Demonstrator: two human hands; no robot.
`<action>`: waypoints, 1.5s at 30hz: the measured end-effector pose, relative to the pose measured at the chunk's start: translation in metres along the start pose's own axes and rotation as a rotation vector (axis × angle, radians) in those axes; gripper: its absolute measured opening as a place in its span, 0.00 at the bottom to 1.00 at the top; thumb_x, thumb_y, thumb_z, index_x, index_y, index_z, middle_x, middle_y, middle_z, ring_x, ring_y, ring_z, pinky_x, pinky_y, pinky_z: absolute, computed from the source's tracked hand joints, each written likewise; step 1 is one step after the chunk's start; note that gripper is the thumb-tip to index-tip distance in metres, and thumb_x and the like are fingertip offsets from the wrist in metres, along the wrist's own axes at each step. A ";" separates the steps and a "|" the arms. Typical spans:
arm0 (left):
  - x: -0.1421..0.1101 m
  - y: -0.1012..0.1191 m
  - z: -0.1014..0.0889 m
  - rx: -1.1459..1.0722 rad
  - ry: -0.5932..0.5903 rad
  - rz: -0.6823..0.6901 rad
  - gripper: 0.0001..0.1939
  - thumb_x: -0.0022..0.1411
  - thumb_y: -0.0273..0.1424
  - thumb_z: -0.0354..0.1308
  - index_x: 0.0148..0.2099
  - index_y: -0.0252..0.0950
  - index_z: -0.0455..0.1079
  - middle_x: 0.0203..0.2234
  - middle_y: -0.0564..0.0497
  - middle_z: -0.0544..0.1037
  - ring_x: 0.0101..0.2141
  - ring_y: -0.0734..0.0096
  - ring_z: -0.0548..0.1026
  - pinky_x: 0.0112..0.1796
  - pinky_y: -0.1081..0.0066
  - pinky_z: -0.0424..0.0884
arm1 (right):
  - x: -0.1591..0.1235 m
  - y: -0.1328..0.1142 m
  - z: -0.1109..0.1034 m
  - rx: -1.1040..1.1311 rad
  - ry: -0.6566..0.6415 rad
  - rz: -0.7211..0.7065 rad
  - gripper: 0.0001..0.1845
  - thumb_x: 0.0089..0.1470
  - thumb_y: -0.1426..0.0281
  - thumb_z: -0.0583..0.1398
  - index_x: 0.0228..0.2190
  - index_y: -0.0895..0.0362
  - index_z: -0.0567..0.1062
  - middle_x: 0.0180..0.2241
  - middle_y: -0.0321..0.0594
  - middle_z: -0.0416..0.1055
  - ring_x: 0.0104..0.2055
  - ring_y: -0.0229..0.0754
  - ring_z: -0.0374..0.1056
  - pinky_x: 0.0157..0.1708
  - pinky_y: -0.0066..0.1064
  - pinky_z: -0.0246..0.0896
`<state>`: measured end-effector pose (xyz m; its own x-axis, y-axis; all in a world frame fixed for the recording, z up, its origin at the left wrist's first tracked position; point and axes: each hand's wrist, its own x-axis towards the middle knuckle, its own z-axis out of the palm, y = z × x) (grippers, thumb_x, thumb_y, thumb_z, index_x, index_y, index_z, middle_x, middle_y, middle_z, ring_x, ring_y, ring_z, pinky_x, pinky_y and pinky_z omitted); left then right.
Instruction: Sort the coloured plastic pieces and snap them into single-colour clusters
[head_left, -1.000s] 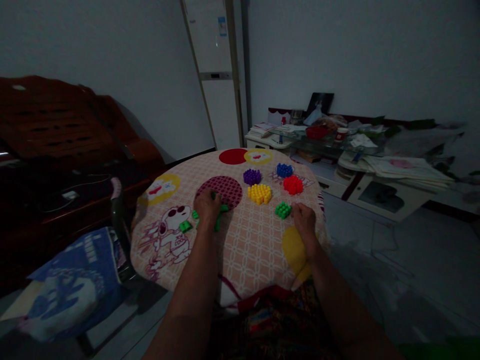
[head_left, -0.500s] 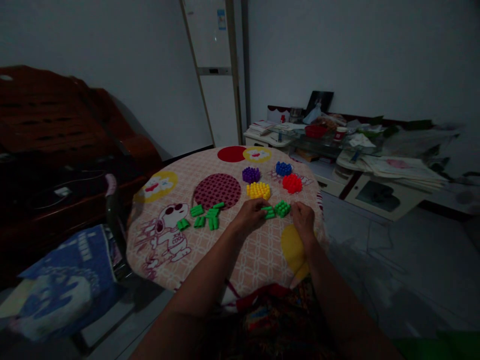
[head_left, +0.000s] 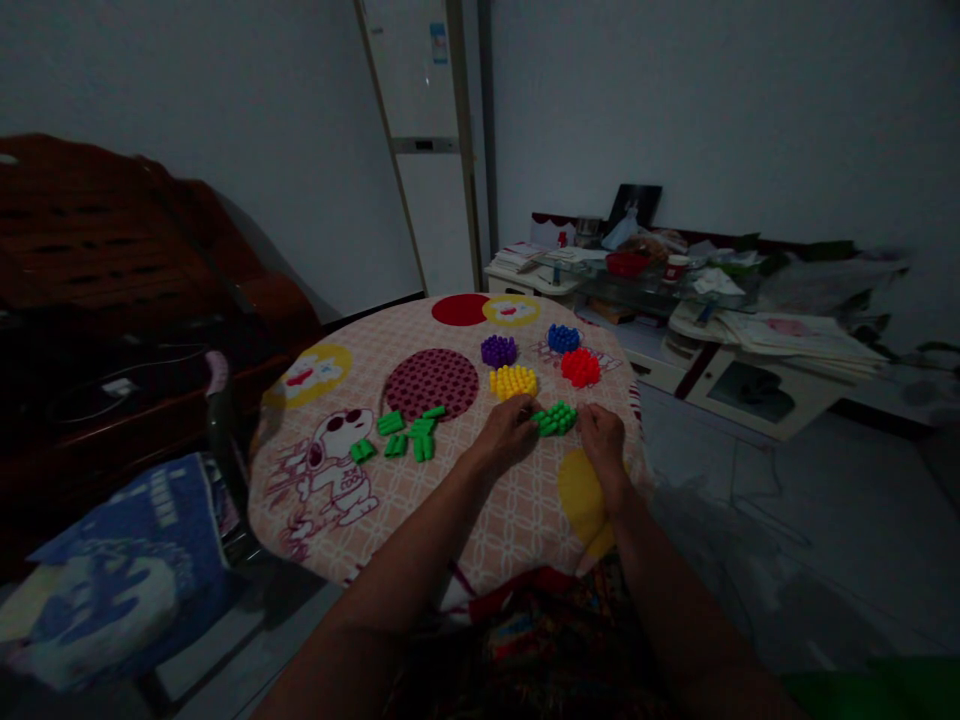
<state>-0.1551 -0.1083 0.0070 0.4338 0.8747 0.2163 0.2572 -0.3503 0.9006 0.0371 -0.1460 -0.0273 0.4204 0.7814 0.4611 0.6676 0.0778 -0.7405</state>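
Note:
My left hand is closed at the left side of a cluster of small green plastic pegs, with its fingertips on the nearest ones. From the right, my right hand meets the same cluster with curled fingers, partly hiding its edge. Several loose green pegs lie in small groups to the left on the tablecloth. Just beyond my hands stand upright clusters of yellow pegs, purple pegs, red pegs and blue pegs.
The round table has a patterned pink cloth. A chair with a blue cloth stands at the left, before a dark wooden bench. A cluttered low cabinet runs along the right wall.
The green pegs at my left hand have come up against the green cluster, closing the small gap between them. My hands are slightly closer together. The view has shifted a little.

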 end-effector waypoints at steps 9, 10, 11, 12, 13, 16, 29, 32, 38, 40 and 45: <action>0.002 -0.005 0.002 0.148 -0.008 0.072 0.09 0.51 0.25 0.54 0.35 0.32 0.73 0.25 0.54 0.74 0.27 0.74 0.68 0.29 0.74 0.61 | 0.002 0.002 -0.001 -0.011 -0.012 -0.023 0.22 0.58 0.56 0.49 0.19 0.54 0.65 0.19 0.36 0.64 0.24 0.38 0.57 0.28 0.31 0.46; 0.003 -0.006 0.003 0.131 -0.004 0.068 0.09 0.51 0.25 0.55 0.35 0.32 0.73 0.25 0.54 0.73 0.27 0.74 0.68 0.29 0.75 0.61 | 0.002 0.002 -0.001 -0.008 -0.013 -0.024 0.22 0.59 0.56 0.48 0.19 0.54 0.65 0.18 0.36 0.63 0.24 0.38 0.57 0.28 0.31 0.46; 0.003 -0.007 0.004 0.121 -0.003 0.066 0.08 0.51 0.25 0.55 0.35 0.32 0.73 0.25 0.54 0.73 0.27 0.75 0.68 0.29 0.75 0.61 | 0.002 0.002 0.000 -0.006 -0.012 -0.022 0.23 0.59 0.56 0.48 0.18 0.54 0.65 0.18 0.36 0.63 0.23 0.38 0.57 0.28 0.31 0.46; 0.004 -0.008 0.006 0.116 -0.006 0.064 0.08 0.51 0.26 0.56 0.35 0.32 0.73 0.25 0.54 0.74 0.27 0.75 0.68 0.29 0.75 0.61 | 0.002 0.001 0.000 -0.004 -0.009 -0.017 0.23 0.59 0.55 0.48 0.19 0.54 0.65 0.18 0.36 0.63 0.23 0.38 0.57 0.28 0.31 0.47; 0.004 -0.009 0.007 0.115 -0.008 0.062 0.07 0.52 0.26 0.56 0.35 0.32 0.73 0.25 0.54 0.74 0.27 0.75 0.69 0.29 0.75 0.61 | 0.002 0.001 0.000 -0.004 -0.007 -0.012 0.23 0.59 0.55 0.48 0.19 0.54 0.65 0.18 0.36 0.63 0.23 0.38 0.57 0.28 0.31 0.47; 0.006 -0.010 0.011 0.131 0.006 0.063 0.06 0.52 0.26 0.57 0.35 0.33 0.72 0.24 0.54 0.74 0.27 0.74 0.69 0.29 0.75 0.62 | 0.002 0.000 0.001 -0.011 -0.001 -0.002 0.22 0.58 0.55 0.49 0.19 0.54 0.65 0.19 0.37 0.64 0.24 0.38 0.57 0.28 0.31 0.47; 0.011 -0.011 -0.015 0.418 0.187 0.099 0.10 0.58 0.27 0.57 0.44 0.33 0.73 0.35 0.47 0.79 0.34 0.69 0.74 0.38 0.70 0.69 | 0.000 0.000 -0.003 0.010 -0.013 -0.003 0.23 0.58 0.54 0.49 0.18 0.54 0.65 0.18 0.36 0.64 0.23 0.38 0.56 0.28 0.32 0.46; 0.012 -0.017 -0.049 0.569 0.319 0.004 0.13 0.59 0.24 0.57 0.46 0.33 0.74 0.41 0.44 0.80 0.40 0.64 0.76 0.44 0.66 0.70 | -0.001 -0.001 -0.003 0.018 -0.015 -0.001 0.23 0.58 0.55 0.50 0.18 0.54 0.65 0.18 0.36 0.64 0.23 0.38 0.56 0.28 0.32 0.46; -0.008 -0.030 -0.123 0.793 0.659 -0.285 0.16 0.61 0.27 0.56 0.51 0.34 0.74 0.50 0.37 0.78 0.52 0.50 0.73 0.51 0.54 0.69 | -0.002 -0.002 -0.003 0.019 -0.005 0.016 0.23 0.58 0.55 0.49 0.18 0.54 0.66 0.19 0.37 0.65 0.23 0.38 0.55 0.28 0.32 0.47; -0.019 -0.035 -0.145 0.837 0.695 -0.392 0.17 0.61 0.30 0.58 0.52 0.33 0.74 0.51 0.34 0.77 0.53 0.45 0.73 0.50 0.51 0.69 | -0.002 -0.002 -0.003 0.009 -0.007 0.007 0.24 0.58 0.55 0.49 0.18 0.54 0.67 0.19 0.37 0.65 0.23 0.38 0.56 0.28 0.32 0.47; -0.034 -0.042 -0.176 0.822 0.437 -0.697 0.17 0.59 0.36 0.63 0.46 0.30 0.77 0.48 0.29 0.79 0.51 0.38 0.75 0.46 0.52 0.70 | -0.001 0.000 -0.002 -0.003 -0.011 -0.002 0.24 0.58 0.54 0.49 0.19 0.55 0.67 0.19 0.38 0.66 0.23 0.38 0.56 0.29 0.33 0.48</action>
<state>-0.3331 -0.0646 0.0284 -0.3161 0.9484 0.0266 0.8751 0.2806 0.3942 0.0378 -0.1483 -0.0264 0.4121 0.7883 0.4570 0.6700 0.0778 -0.7383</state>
